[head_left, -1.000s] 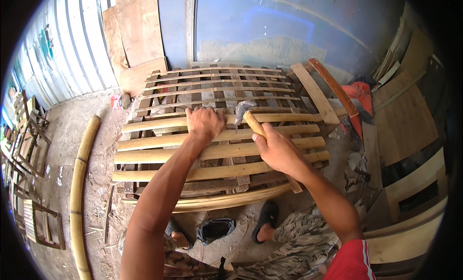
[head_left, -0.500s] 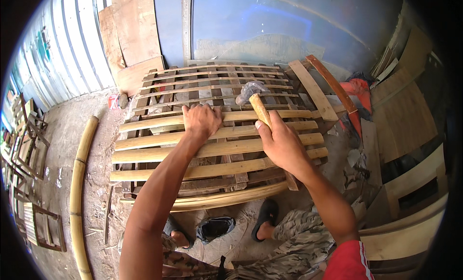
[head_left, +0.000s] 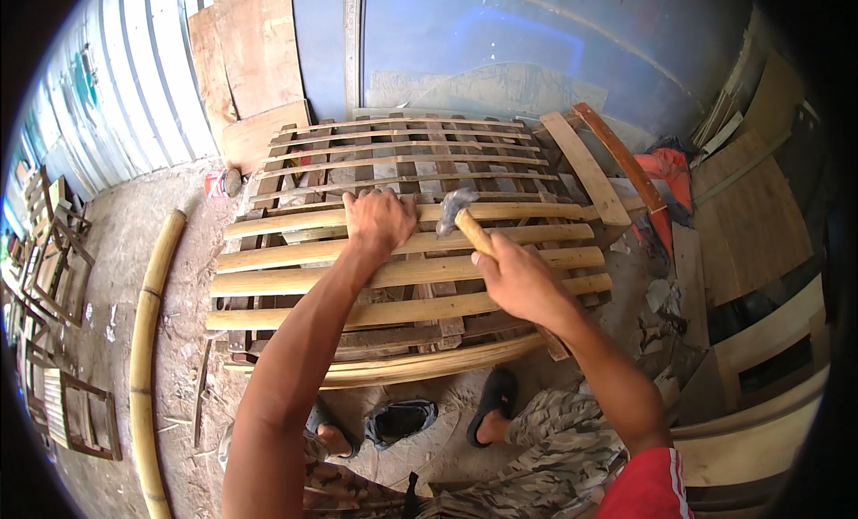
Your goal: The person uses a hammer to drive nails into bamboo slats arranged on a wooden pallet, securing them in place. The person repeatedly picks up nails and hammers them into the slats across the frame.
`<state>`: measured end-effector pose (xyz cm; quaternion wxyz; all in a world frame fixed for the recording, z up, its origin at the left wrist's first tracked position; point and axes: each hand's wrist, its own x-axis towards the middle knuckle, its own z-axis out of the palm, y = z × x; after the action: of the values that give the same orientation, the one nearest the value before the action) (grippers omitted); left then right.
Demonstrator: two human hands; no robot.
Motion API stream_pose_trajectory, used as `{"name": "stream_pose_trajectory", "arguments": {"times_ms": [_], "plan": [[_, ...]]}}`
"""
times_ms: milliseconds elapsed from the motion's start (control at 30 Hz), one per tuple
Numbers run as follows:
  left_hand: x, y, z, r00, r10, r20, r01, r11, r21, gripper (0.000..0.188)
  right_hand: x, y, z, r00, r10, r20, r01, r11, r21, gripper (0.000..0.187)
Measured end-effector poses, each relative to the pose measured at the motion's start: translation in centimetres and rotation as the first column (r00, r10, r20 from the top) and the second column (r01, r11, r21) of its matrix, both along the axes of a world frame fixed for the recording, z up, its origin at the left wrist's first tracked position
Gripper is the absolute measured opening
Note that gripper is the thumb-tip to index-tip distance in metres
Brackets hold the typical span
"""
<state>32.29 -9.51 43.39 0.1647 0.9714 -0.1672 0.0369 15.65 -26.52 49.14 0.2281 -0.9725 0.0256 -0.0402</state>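
Hammer (head_left: 476,234): in the right hand (head_left: 512,271), its fingers wrapped round the pale handle; the head is blurred, over the farthest broad bamboo slat (head_left: 527,212); whether it touches cannot be told
Left hand (head_left: 382,222): lies on that same slat, just left of the hammer head, fingers bent over the far edge; whether it grips or only presses cannot be told
Slat underneath: lies crosswise over the dark wooden frame (head_left: 442,308), beyond the other broad slats (head_left: 447,269)
Striking well: short, square taps would probably serve best; the slat's curved top could turn a slanted blow
Left fingers' safety: a little more room from the hammer head seems wise; firm pressure there should limit bounce
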Motion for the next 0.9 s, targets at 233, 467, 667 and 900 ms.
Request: {"name": "stream_pose_trajectory", "arguments": {"times_ms": [233, 467, 667, 900], "plan": [[-0.3, -0.1, 0.4, 1.0, 0.005, 0.007, -0.005, 1.0, -0.001, 0.057, 0.1, 0.3, -0.3, 0.99, -0.052, 0.13, 0.034, 0.99, 0.137, 0.032], [-0.2, 0.1, 0.1, 1.0, 0.019, 0.007, -0.019, 1.0, -0.012, 0.056, 0.8, 0.8, 2.9, 0.888, -0.086, 0.452, -0.011, 0.978, 0.207, 0.029], [-0.4, -0.2, 0.4, 1.0, -0.004, -0.001, 0.004, 1.0, 0.031, 0.054, 0.8, -0.2, 0.7, 0.996, -0.042, -0.078, 0.041, 0.999, -0.006, 0.034], [0.0, -0.2, -0.4, 0.998, 0.018, 0.068, -0.017, 1.0, -0.012, 0.052, 0.9, 0.0, -0.1, 0.989, -0.043, 0.144, 0.026, 0.993, 0.119, 0.034]]}}
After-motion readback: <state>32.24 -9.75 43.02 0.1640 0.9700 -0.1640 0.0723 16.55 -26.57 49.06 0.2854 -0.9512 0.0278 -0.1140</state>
